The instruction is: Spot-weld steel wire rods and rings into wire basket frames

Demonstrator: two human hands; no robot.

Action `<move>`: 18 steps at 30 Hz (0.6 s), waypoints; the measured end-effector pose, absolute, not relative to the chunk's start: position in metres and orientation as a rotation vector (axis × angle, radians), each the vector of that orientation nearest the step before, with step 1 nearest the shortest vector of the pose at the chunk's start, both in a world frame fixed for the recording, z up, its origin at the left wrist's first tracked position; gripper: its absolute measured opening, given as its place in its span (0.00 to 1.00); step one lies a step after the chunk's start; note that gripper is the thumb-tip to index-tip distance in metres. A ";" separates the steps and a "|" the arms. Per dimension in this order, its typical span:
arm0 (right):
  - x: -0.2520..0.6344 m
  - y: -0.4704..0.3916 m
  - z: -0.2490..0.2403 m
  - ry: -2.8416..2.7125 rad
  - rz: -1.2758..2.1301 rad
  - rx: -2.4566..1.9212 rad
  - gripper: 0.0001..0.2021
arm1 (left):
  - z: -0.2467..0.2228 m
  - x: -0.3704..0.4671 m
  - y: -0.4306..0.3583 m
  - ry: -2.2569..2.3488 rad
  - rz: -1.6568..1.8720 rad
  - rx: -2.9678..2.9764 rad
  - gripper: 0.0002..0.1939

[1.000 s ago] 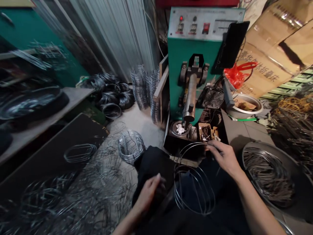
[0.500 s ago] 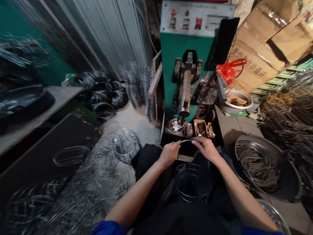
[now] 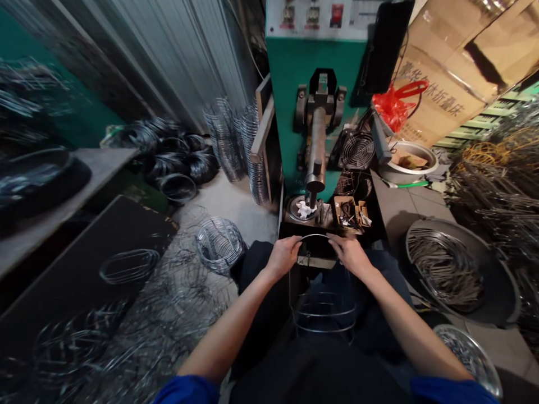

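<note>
Shiny metal wire frame (image 3: 324,313), glossy plastic bag (image 3: 391,108), cardboard box (image 3: 442,78)

Green machine (image 3: 286,73), cut off by the upper edge; wire frame (image 3: 324,315), its top arc partly hidden by the fingers of the left hand (image 3: 283,255) and right hand (image 3: 352,253) — the uprights faint against dark clothing (image 3: 315,376); loose wires (image 3: 76,348), blurred (single pieces cannot be told apart); round dish (image 3: 490,359) — partly covered by the right forearm (image 3: 416,331), its contents too small to identify.
</note>
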State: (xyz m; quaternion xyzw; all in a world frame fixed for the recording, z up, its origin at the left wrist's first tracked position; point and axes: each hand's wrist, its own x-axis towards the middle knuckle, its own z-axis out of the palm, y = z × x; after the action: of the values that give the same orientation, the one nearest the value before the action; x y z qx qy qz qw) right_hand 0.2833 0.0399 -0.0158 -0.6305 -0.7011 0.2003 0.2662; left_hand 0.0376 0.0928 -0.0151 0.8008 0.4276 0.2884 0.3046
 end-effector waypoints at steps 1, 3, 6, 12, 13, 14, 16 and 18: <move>0.283 0.041 -0.016 -1.910 0.524 -1.720 0.17 | -0.018 0.038 0.094 1.132 0.774 2.123 0.12; 0.284 0.044 -0.013 -1.937 0.494 -1.743 0.17 | -0.018 0.039 0.099 1.123 0.796 2.136 0.12; 0.284 0.053 -0.004 -1.988 0.413 -1.782 0.17 | -0.009 0.040 0.110 1.105 0.829 2.166 0.11; 0.283 0.077 0.023 -2.048 0.237 -1.905 0.17 | 0.015 0.041 0.135 1.108 0.879 2.222 0.11; 0.282 0.080 0.028 -2.055 0.223 -1.907 0.17 | 0.018 0.041 0.139 1.115 0.885 2.229 0.11; 0.282 0.084 0.033 -2.062 0.211 -1.905 0.17 | 0.021 0.041 0.143 1.122 0.891 2.233 0.11; 0.281 0.089 0.040 -2.073 0.190 -1.895 0.17 | 0.025 0.041 0.149 1.129 0.902 2.245 0.11; 0.280 0.091 0.045 -2.071 0.169 -1.890 0.17 | 0.029 0.040 0.152 1.122 0.912 2.260 0.11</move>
State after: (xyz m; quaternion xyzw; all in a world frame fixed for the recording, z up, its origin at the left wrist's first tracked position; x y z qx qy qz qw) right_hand 0.2804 0.0912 0.0450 -0.6634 -0.7272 0.0592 0.1657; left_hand 0.0403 0.1523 0.0287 0.8203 0.4073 0.3310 0.2272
